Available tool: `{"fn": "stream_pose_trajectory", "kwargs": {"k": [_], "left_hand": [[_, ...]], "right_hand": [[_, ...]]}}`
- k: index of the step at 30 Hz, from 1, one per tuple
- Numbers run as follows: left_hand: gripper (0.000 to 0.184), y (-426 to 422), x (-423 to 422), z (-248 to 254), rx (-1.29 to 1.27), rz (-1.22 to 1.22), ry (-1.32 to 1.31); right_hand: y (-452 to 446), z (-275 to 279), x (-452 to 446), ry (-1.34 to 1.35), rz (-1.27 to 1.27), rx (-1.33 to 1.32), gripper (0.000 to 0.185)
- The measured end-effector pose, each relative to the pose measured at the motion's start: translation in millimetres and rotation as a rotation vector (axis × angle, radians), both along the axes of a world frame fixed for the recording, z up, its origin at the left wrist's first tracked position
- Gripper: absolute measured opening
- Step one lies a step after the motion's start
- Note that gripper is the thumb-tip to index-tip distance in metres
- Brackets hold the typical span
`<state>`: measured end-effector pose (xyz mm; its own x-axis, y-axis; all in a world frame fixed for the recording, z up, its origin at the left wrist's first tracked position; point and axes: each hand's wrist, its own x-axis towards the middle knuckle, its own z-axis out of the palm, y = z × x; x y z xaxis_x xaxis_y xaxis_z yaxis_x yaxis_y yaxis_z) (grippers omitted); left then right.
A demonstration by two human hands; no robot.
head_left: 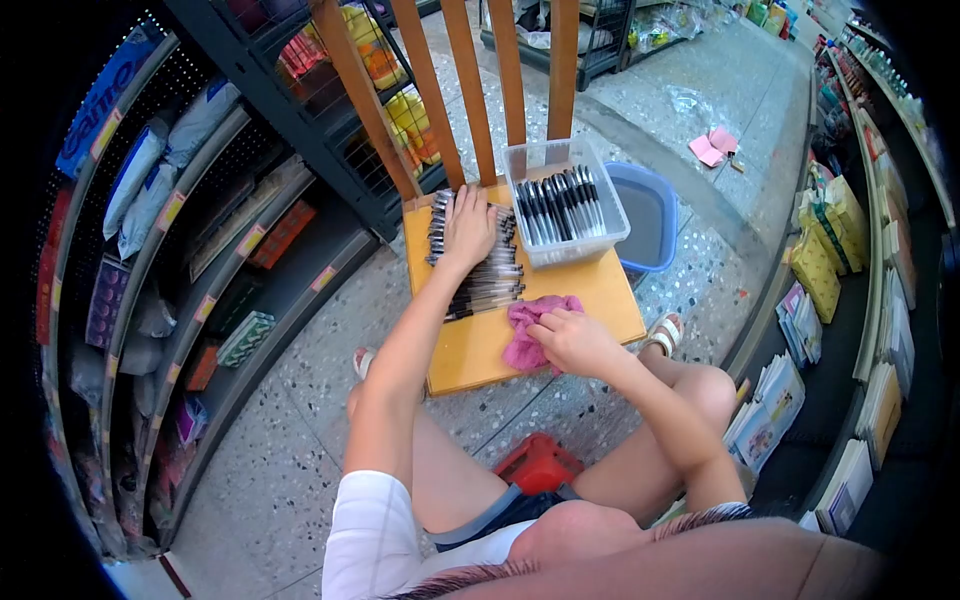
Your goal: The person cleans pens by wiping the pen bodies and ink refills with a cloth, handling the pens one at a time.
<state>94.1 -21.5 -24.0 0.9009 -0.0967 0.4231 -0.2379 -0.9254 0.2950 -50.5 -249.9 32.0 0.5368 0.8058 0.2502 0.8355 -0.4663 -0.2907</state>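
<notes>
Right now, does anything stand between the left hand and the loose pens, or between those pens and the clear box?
Nothing visible separates the left hand from the loose pens: it rests on them. Toward the clear box, only its side wall is in the way; the pink cloth lies off that path.

Yellow wooden chair seat (pixel 450 370) carrying loose pens, a plastic box and a cloth.
The flat, pale-topped seat backs onto upright brown wooden slats (pixel 470 92) at its far edge. Slim pens with black parts and clear barrels (pixel 487 286) lie crosswise, side by side, in a column down the left half, from the far edge toward the middle. Right of them, at the far right corner, stands a clear, open rectangular plastic box (pixel 575 257); whether it overhangs the seat's edge is hard to tell. A crumpled pink cloth (pixel 522 318) lies nearer, just beside the lowest pens, with bare yellow wood around its near side.
</notes>
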Motion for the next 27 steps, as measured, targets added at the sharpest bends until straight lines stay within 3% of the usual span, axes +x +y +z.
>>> {"fn": "stream_pose_trajectory", "kwargs": {"k": [1,4,7,18,20,24,27], "left_hand": [[0.040,2,11,-1,0.002,-0.028,-0.063],[0.032,4,26,-3,-0.037,-0.015,0.082],[0.026,2,19,-10,0.056,0.040,-0.021],[0.030,-5,7,-15,0.081,0.133,-0.015],[0.032,-4,12,-15,0.083,0.130,-0.038],[0.038,2,15,2,0.085,0.027,0.203],[0.036,9,9,7,0.023,-0.029,0.117]], "right_hand": [[0,1,1,-0.001,0.003,-0.001,0.018],[0,1,2,0.006,0.004,-0.001,0.019],[0,-3,2,0.028,0.003,0.003,0.020],[6,-3,4,0.046,-0.023,0.021,0.016],[4,6,5,0.142,-0.034,0.084,0.014],[-1,10,18,0.397,-0.022,0.345,0.015],[-11,23,23,0.803,-0.184,0.445,0.015]]}}
